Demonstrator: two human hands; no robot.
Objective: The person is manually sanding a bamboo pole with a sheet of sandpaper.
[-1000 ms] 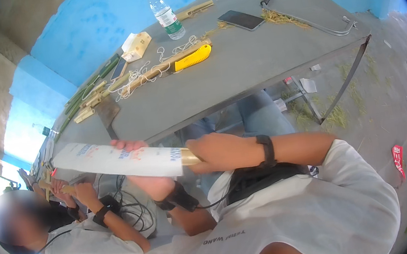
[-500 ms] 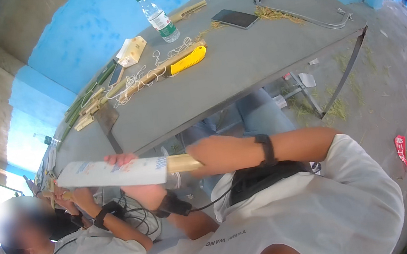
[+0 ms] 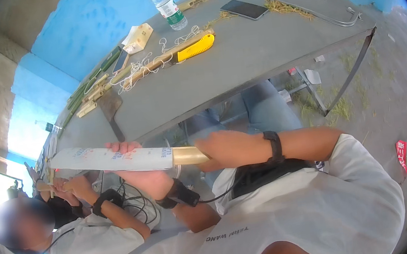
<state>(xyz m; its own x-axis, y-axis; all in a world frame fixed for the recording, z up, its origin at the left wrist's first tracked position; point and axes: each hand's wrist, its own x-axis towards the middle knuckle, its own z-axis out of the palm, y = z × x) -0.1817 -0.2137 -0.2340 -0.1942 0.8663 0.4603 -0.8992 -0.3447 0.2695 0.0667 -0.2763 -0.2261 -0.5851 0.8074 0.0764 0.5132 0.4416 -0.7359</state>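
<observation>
Head view, noted left to right: a co-worker's hands (image 3: 74, 188) busy with a tan piece, detail too small for me to read. Next the white printed sheet (image 3: 106, 159), stretched lengthwise in the air on the near side of the tabletop (image 3: 236, 62). Behind it, a dark broad-bladed tool (image 3: 111, 108) lies on that surface. Left hand (image 3: 148, 181): grip curled about the sheet from below, fingertips over its far edge; pressure I cannot tell. Bamboo stick (image 3: 189, 154) emerges from the sheet's right end, held up likewise. More of it shows bare there than a second ago, about the same as half a second ago. I read that as sheet and stick having slid along each other, so probably not fixed together; whether the sheet goes right round is hidden from me. Yellow-handled cutter (image 3: 196, 48) lies farther back, untouched. Right hand (image 3: 227, 147): grip closed round the stick, no gap that I can see. Last, a dark phone (image 3: 244, 9) lies flat beyond, well apart from both hands
</observation>
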